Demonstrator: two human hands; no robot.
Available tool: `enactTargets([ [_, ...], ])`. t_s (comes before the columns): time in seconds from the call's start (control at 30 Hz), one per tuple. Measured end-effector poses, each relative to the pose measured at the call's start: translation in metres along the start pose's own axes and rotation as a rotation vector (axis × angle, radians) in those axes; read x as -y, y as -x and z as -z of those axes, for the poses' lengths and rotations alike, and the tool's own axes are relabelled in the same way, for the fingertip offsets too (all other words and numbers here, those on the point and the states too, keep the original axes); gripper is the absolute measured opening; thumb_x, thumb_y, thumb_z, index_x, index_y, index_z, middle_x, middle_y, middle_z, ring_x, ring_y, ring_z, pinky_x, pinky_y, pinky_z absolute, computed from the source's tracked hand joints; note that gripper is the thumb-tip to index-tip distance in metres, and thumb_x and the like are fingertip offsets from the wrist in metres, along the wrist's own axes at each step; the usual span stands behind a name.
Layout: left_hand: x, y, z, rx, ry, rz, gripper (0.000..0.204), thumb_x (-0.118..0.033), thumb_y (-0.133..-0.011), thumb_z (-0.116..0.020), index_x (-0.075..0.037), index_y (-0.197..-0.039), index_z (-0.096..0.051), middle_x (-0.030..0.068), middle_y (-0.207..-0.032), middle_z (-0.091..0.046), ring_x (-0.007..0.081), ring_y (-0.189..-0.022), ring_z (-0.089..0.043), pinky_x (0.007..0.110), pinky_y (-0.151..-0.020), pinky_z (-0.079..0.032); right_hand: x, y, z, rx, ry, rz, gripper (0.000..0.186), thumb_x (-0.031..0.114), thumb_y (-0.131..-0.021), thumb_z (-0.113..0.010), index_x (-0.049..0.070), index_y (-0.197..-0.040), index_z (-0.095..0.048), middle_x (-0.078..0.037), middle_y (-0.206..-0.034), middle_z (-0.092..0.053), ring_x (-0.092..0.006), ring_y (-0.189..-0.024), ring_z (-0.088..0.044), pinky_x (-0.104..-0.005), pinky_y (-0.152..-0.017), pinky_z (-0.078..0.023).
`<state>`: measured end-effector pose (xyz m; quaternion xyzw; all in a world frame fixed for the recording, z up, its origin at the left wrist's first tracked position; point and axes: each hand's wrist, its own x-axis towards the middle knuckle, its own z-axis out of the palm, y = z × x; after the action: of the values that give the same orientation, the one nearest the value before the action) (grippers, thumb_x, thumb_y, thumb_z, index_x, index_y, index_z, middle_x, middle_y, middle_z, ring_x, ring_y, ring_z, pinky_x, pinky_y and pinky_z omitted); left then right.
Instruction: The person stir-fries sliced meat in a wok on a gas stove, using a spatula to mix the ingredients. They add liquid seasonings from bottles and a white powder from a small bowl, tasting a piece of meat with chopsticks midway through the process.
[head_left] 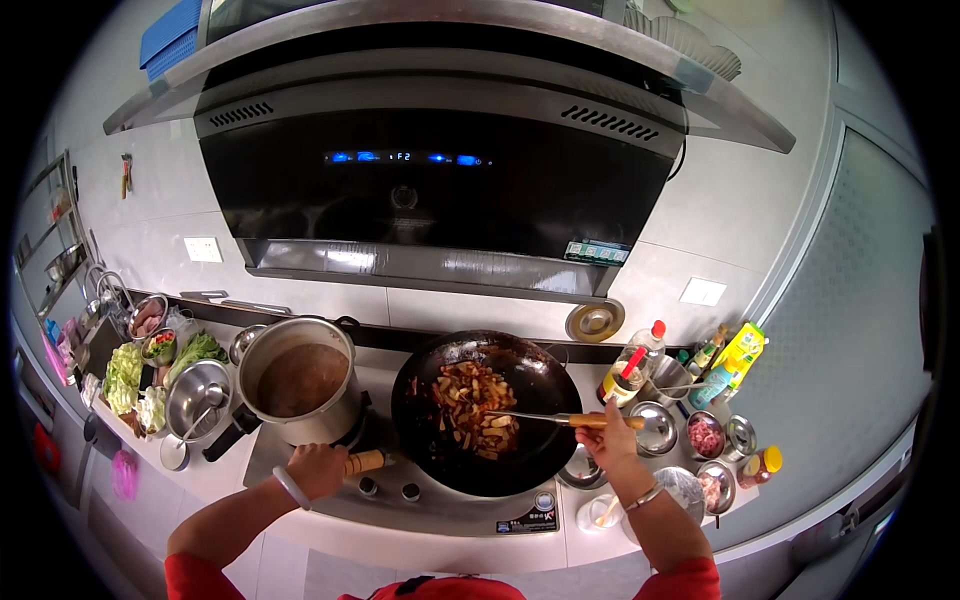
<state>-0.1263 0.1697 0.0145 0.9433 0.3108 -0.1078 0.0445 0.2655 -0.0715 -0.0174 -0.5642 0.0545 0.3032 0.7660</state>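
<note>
A black wok [540, 375] rests on the stove, with browned chopped food [478, 408] heaped in its middle and left part. My left hand [318, 470] is closed round the wok's wooden handle [366, 461], to the lower left of the wok. In my right hand [608, 442], at the wok's right side, is a spatula [550, 417] with a wooden handle. Its metal shaft reaches across the wok into the food, where the blade is hard to make out. Left of the wok stands a steel pot [335, 405] holding brown liquid [300, 380].
The pot's black handle [232, 433] juts toward the near left. Leafy greens [200, 352] and a steel bowl with a ladle [198, 400] lie further left. Bottles [622, 378] and bowls of raw meat [705, 435] crowd the right counter. A range hood [430, 200] hangs above.
</note>
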Motion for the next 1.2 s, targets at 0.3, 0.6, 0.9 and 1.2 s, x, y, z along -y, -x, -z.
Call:
enactTargets([
  [0.3, 0.001, 0.005, 0.001, -0.063, 0.068, 0.025, 0.033, -0.027, -0.072, -0.07, -0.004, -0.092, -0.058, 0.0171, -0.076, -0.065, 0.0368, -0.074, -0.065, 0.046, -0.07, -0.05, 0.077, 0.058, -0.061, 0.487, 0.844, 0.616, 0.03, 0.027, -0.086, -0.066, -0.003, -0.087, -0.061, -0.008, -0.068, -0.064, -0.0145, -0.063, -0.064, -0.0289, -0.054, -0.053],
  [0.6, -0.022, 0.036, -0.012, -0.866, -0.007, -0.26, 0.031, -0.017, -0.066, -0.073, -0.006, -0.09, -0.058, 0.0106, -0.081, -0.058, 0.0287, -0.082, -0.057, 0.041, -0.069, -0.046, 0.037, 0.016, -0.08, 0.938, 1.665, 1.514, 0.021, 0.026, -0.081, -0.067, 0.009, -0.088, -0.058, -0.012, -0.094, -0.054, -0.0281, -0.085, -0.06, -0.0363, -0.071, -0.052],
  [0.9, -0.058, -0.027, -0.2, -0.078, 0.546, -0.02, 0.046, -0.031, -0.077, -0.069, 0.001, -0.107, -0.053, 0.0263, -0.104, -0.057, 0.0418, -0.097, -0.057, 0.046, -0.082, -0.048, 0.064, 0.043, -0.078, 1.099, 1.42, 1.327, 0.026, 0.022, -0.078, -0.072, 0.007, -0.095, -0.059, -0.01, -0.085, -0.056, -0.0279, -0.077, -0.059, -0.0355, -0.065, -0.05],
  [1.2, -0.083, -0.077, -0.202, -0.006, 0.545, 0.282, 0.063, -0.037, -0.077, -0.068, 0.002, -0.121, -0.044, 0.0269, -0.113, -0.056, 0.0409, -0.105, -0.056, 0.046, -0.086, -0.047, 0.07, 0.076, -0.012, 0.472, 0.884, 0.879, 0.017, 0.005, -0.082, -0.069, -0.002, -0.097, -0.066, -0.007, -0.087, -0.066, -0.0106, -0.075, -0.06, -0.0224, -0.067, -0.048],
])
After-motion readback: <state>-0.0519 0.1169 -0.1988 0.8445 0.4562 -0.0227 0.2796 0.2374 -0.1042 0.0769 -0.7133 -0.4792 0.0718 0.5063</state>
